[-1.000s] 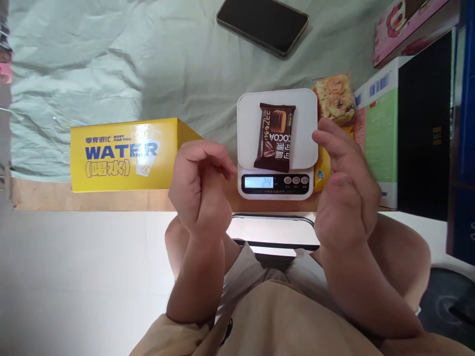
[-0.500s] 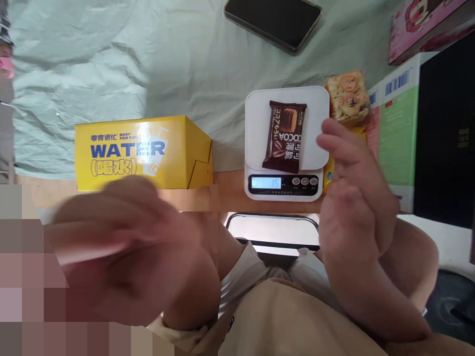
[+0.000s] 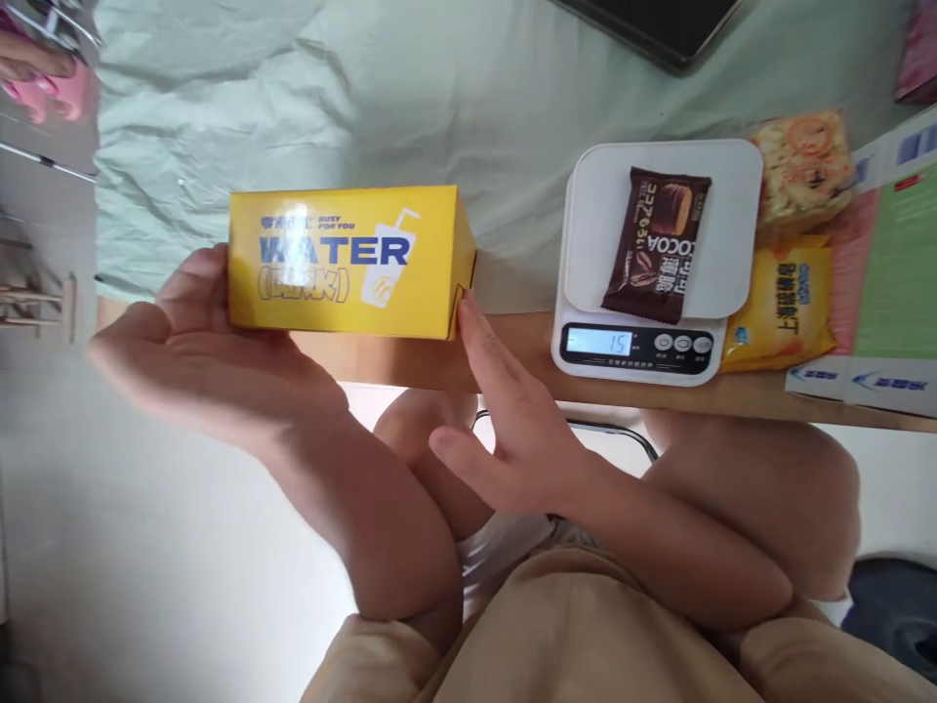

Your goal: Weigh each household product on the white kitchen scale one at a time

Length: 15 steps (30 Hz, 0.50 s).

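A yellow box [image 3: 329, 229] printed "WATER" lies at the near edge of the table. Palm up and fingers extended, my left hand [image 3: 212, 322] is at its left end, with the fingertips against or partly behind it. The fingertips of my right hand [image 3: 512, 420] touch the box's lower right corner; that hand's thumb is spread away. To the right stands a white kitchen scale [image 3: 578, 356] whose display reads 15. On its plate rests a dark brown COCOA snack packet [image 3: 659, 244]. Neither hand is at the scale.
Right of the scale are a yellow snack packet [image 3: 783, 303] and a clear-wrapped snack [image 3: 805, 166]. Beyond them stands a green and white carton [image 3: 908, 244]. A phone [image 3: 659, 24] lies at the far edge of view on the pale green cloth [image 3: 512, 107].
Both hands have come to the ends of the yellow box, my right hand leaving the scale's side. The view has shifted right-to-left, so things on the table appear further right.
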### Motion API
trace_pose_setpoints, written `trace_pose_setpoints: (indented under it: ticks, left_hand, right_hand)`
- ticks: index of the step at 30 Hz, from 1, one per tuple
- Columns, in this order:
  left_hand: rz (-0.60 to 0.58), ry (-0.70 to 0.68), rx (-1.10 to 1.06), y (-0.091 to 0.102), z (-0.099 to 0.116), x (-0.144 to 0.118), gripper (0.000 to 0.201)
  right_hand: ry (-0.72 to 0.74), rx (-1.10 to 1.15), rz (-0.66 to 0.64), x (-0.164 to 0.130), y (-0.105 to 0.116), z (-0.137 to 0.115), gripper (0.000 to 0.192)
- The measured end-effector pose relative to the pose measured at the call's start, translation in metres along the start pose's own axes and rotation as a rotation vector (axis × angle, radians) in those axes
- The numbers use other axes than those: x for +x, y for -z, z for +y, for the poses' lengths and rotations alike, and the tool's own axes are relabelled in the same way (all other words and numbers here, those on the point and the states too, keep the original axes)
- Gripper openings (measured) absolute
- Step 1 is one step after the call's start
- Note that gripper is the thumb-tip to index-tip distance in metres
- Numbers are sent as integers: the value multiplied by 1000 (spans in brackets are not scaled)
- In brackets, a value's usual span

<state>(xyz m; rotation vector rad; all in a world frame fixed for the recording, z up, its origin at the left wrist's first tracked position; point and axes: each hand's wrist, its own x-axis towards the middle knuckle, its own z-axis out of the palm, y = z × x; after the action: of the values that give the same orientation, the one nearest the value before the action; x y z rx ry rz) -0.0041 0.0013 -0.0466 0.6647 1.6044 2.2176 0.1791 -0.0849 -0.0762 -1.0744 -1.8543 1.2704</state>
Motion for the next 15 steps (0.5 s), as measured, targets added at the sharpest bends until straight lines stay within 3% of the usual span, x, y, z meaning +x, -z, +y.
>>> trace_pose_setpoints:
  ticks: [6,9,13,15]
  left_hand:
    - [108,-57,81,14,15,6,23]
    - [73,-34,113,17,15,6,21]
    - [119,-105,52,21,16,0,14]
    - [-3,-65,198,34,21,3,14]
  right_hand:
    - [55,26,-123,-12,-24,-11,105]
    - [53,25,-143,-16,-21,-12,105]
    - [56,12,-116,-17,-12,-12,101]
    - [55,11,-111,-16,-11,-11,100]
